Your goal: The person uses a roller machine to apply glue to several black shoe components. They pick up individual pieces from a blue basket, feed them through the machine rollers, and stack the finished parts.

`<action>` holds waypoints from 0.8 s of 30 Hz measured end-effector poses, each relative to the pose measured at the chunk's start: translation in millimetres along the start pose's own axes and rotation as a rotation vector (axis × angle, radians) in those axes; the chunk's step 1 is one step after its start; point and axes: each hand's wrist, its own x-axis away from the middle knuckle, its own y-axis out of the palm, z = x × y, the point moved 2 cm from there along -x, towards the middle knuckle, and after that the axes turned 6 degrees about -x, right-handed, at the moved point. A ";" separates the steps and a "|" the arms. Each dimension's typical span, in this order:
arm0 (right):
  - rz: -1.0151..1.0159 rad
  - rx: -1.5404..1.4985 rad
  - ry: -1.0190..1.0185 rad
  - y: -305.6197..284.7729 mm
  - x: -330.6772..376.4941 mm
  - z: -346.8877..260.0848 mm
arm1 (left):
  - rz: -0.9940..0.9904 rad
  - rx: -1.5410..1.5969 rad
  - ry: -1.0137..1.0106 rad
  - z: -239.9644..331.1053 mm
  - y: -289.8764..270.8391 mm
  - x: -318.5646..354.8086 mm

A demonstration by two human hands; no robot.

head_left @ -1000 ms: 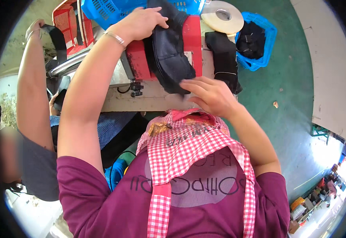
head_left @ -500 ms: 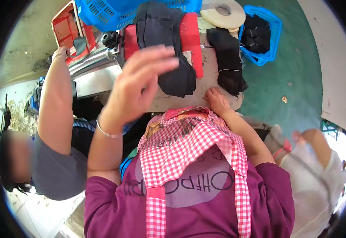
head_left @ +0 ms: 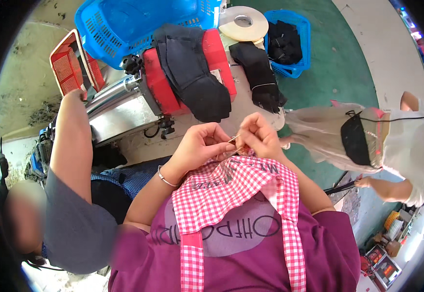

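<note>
My left hand (head_left: 203, 142) and my right hand (head_left: 259, 137) meet in front of my chest, just above the red-checked apron (head_left: 221, 194). Both are closed, fingertips pinching a thin, light strand (head_left: 235, 139) that runs between them; what it is made of is too small to tell. Beyond my hands, a stack of black fabric pieces (head_left: 190, 73) lies draped over a red machine block (head_left: 217, 51). To its right rests a bundle of black fabric pieces (head_left: 258, 78) with a pale tie around it.
A large blue basket (head_left: 88, 29) stands behind the red block. A tape roll (head_left: 245, 22) and a smaller blue basket (head_left: 308, 46) of black pieces sit at the far right. At left, a co-worker's arm (head_left: 73, 141) reaches to a red basket (head_left: 56, 63). Another person (head_left: 406, 146) is at right.
My left hand has come down from over the black stack, and my right has left the table edge; the two now meet at the strand. The person at right shows more fully.
</note>
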 end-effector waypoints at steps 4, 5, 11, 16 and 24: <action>-0.181 -1.061 -0.039 9.8 0.2 -15.7 | -0.011 0.005 -0.042 -20.9 -4.9 -7.4; 0.057 -0.951 -0.132 14.3 -3.0 -27.3 | -0.019 -0.138 0.005 -31.2 0.8 -10.1; 0.424 0.355 0.270 -63.7 -33.4 66.6 | 0.281 -0.796 0.682 -9.1 23.3 -14.3; 0.503 -0.540 0.397 11.2 -76.3 34.5 | -0.012 -0.222 0.218 -37.0 14.9 -9.7; 0.364 -0.644 0.300 21.5 -97.7 55.4 | 0.087 -0.107 0.256 -61.3 -35.4 22.1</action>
